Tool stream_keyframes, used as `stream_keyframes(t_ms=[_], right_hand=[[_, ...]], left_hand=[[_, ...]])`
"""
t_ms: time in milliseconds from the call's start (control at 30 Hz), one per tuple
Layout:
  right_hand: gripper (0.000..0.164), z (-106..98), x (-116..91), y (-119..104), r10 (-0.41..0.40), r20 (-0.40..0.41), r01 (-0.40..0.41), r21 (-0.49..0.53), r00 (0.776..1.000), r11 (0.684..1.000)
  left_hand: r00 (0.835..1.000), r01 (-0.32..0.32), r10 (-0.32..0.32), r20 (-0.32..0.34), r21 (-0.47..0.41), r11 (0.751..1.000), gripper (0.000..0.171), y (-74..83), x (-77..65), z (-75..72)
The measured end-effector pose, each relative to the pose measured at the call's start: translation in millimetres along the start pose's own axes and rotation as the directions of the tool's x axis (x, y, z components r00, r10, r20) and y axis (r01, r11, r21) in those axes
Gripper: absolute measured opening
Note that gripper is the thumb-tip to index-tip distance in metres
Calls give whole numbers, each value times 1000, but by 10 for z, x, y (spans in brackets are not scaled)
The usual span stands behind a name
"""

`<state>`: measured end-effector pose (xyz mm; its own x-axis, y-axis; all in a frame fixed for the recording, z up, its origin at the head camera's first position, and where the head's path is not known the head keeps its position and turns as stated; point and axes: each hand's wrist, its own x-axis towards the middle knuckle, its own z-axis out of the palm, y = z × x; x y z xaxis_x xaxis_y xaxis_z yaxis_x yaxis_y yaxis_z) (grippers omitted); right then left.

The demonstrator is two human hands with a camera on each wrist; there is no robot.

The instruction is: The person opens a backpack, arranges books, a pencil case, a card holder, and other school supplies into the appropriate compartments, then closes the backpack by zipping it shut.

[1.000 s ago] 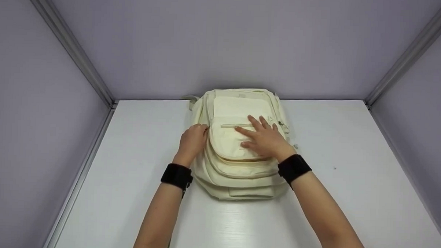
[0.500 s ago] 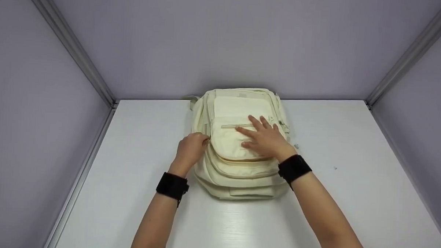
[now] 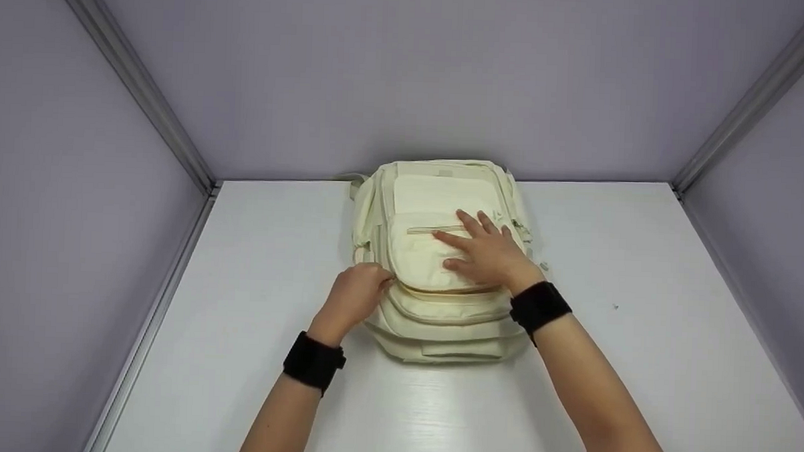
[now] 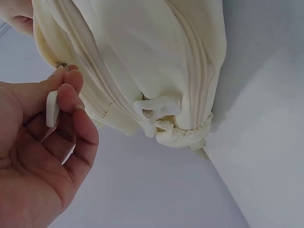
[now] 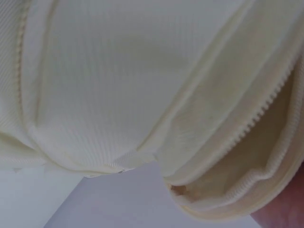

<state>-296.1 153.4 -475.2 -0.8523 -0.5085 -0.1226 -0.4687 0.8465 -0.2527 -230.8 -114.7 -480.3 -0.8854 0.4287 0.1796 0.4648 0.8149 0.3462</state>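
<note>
A cream backpack (image 3: 443,195) lies front side up on a white table. At the left edge of its front pocket, my left hand (image 3: 354,294) pinches a zipper pull (image 4: 52,109) between thumb and finger. The metal zipper slider (image 4: 61,65) sits right at those fingertips in the left wrist view. Fingers spread, my right hand (image 3: 488,254) rests on the front pocket, beside a short horizontal zipper (image 3: 432,230). Zipper teeth (image 5: 251,122) in the right wrist view border a gaping opening in the pocket, with part of the right hand at the lower right corner.
A grey-violet wall (image 3: 407,72) rises right behind the backpack, and side walls flank the table (image 3: 275,228). A tiny speck (image 3: 615,306) lies on the tabletop to the right. A loose strap (image 3: 355,183) sticks out at the backpack's upper left.
My left hand has slid toward me along the pocket's left edge, down to its lower left corner, still pinching the pull. The right hand has stayed in place on the pocket.
</note>
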Motion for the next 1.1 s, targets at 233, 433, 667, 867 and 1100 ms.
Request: stream_keyframes(t_ms=[233,433,667,867,1100], right_hand=[[59,21,11,11,11,-13,-12,-13,1000,1000],[58,31,3,15,0,-22,0,-9,1000,1000],[59,31,-11,33,-6,-20,6,-10,1000,1000],[60,36,-8,25,-4,-27,4,0,1000,1000],[60,98,8,34,-21,-64,20,-27,998,999]], left_hand=[[996,-83,85,36,-56,995,16,72,-20,-16],[988,-126,132,79,-84,988,17,150,-11,10],[978,-135,149,149,-99,986,13,341,49,90],[974,-152,160,159,-57,987,13,501,127,174],[970,-196,195,148,-4,981,14,583,179,280]])
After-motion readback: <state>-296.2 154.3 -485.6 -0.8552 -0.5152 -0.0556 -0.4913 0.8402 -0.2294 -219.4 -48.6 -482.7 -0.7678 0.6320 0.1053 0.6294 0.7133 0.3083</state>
